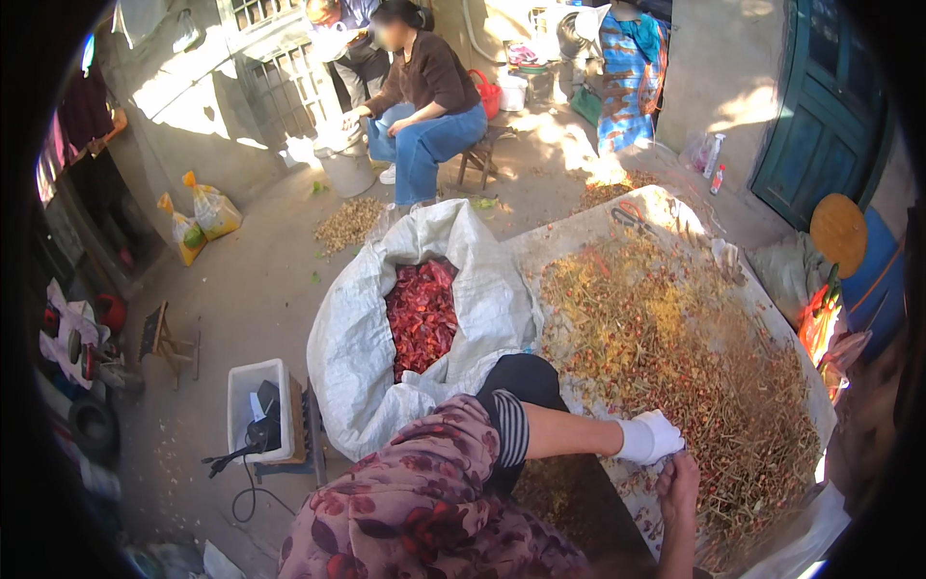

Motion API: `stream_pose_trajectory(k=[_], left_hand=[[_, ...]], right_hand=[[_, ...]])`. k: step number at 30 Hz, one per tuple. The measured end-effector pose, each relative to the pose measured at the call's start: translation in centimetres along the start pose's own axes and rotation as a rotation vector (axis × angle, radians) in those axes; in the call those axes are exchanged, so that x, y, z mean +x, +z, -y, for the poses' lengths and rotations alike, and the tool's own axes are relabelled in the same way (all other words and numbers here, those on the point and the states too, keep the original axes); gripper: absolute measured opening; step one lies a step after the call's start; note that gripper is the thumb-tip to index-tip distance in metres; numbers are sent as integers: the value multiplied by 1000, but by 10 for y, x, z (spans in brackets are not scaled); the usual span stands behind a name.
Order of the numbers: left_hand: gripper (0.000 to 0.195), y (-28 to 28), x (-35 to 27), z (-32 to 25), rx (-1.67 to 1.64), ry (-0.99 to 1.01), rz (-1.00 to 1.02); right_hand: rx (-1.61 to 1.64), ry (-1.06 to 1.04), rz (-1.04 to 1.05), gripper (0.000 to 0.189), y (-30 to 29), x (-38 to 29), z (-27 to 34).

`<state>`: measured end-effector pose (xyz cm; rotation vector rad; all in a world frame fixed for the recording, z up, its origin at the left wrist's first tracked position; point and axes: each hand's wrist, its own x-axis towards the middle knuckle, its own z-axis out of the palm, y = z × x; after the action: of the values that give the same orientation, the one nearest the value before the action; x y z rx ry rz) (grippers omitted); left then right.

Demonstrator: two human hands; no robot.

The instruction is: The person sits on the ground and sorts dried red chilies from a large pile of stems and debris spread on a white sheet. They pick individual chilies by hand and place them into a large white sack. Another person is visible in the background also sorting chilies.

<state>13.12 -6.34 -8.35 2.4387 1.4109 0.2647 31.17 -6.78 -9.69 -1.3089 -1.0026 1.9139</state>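
Observation:
My left hand [649, 437], in a white glove, reaches across from a striped cuff and a floral sleeve. Its fingers are curled. My bare right hand [678, 481] meets it from below, fingers bent against the glove's fingertips. A small greyish bit shows between them, too blurred to name. Both hands are over a pale sheet [532, 250] spread with dried stems, yellow seeds and red scraps [731, 427]. Left of it stands a white woven sack [347, 318], its rim rolled down, holding red dried chili pieces [422, 318].
A white bin [235, 405] with a black device and cord stands left. Scissors [633, 219] lie at the sheet's far edge. Beyond the sack, a seated person [434, 87] reaches to a bucket [349, 170], another person behind. Bagged goods [821, 322] lie right; a small folding stool [163, 340] is left.

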Motion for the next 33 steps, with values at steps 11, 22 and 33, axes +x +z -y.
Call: stream_pose_trajectory(k=[11, 22, 33], left_hand=[[25, 17, 8, 6, 275, 81, 470], [24, 44, 27, 24, 48, 213, 151], [30, -18, 10, -8, 206, 54, 423]], right_hand=[[448, -283, 43, 13, 109, -7, 70], [-423, -683, 406, 45, 251, -34, 91], [-859, -708, -234, 29, 7, -17, 40]])
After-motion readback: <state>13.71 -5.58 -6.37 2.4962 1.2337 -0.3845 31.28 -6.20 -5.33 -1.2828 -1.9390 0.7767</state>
